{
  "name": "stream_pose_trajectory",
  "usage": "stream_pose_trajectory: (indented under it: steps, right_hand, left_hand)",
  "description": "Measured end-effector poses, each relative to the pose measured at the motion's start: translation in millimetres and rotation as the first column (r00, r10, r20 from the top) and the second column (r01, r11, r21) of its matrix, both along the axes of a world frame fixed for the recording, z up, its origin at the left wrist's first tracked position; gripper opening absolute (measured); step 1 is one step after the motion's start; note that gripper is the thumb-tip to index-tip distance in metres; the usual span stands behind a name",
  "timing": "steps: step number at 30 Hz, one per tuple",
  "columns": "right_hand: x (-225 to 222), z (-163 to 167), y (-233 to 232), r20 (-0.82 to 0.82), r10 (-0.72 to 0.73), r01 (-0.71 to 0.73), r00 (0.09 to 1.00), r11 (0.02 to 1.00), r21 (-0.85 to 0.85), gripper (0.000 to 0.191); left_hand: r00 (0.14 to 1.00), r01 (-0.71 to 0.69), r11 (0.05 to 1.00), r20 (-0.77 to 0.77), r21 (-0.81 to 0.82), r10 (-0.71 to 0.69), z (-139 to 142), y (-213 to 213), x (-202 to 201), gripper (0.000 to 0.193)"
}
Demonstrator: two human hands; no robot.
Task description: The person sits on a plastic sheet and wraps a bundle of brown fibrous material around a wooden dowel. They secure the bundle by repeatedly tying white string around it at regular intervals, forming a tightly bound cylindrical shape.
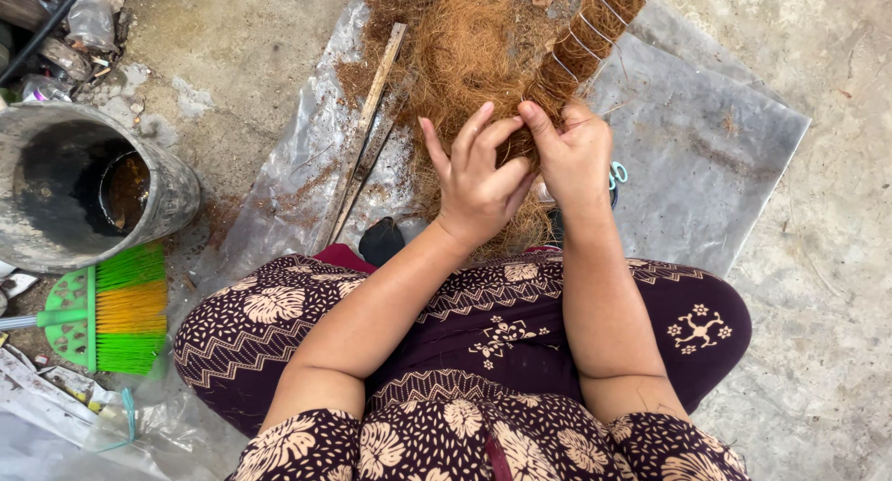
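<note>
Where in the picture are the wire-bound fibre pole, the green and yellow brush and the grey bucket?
wire-bound fibre pole (595, 26), head view, on its wrapped shaft.
green and yellow brush (130, 309), head view, on its bristles.
grey bucket (172, 197), head view, on its outer wall.
</note>
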State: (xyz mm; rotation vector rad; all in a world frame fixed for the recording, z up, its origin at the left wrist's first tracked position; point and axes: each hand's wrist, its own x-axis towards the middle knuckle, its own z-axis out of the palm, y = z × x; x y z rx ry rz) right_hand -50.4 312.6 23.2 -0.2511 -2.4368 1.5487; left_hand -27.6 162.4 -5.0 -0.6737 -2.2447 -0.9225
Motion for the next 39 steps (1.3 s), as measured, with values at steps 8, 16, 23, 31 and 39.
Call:
stream_pose_trajectory:
  steps: [8,16,23,31,39]
  right_hand:
    - [-2.4,-15.9,17.7,-0.016,0.073,-0.073,0.997,0.997,0.013,0.048]
    - [2.4,-0.9,18.6,-0.022,0.278,-0.278,0.960,0.947,-0.164,0.034]
    - [5.3,11.7,20.7,0.112,0.307,-0.271,0.945,0.927,-0.259,0.042]
    - [3.3,-6.7,24.6,0.017,0.294,-0.294,0.956,0.950,0.102,0.038]
    - [4.4,-21.6,22.8,-0.025,0.220,-0.215,0.975,0.969,0.126,0.065]
  left_hand:
    - [0.735,0.076,0.645,0.394,0.760,-0.551,-5.6,-17.1,-27.9,0.013]
    - [0.449,-0.242,0.222,0.312,0.945,-0.837,-20.5,-18.9,-34.2,0.021]
    - [0.402,-0.207,0.269,0.333,0.941,-0.853,-30.1,-22.7,-40.9,0.020]
    - [0.967,-0.126,0.851,0.254,0.509,-0.009,6.9,-25.2,-29.9,0.063]
    - [0.888,0.173,0.976,0.407,0.130,-0.212,11.2,-6.7,-14.4,0.097]
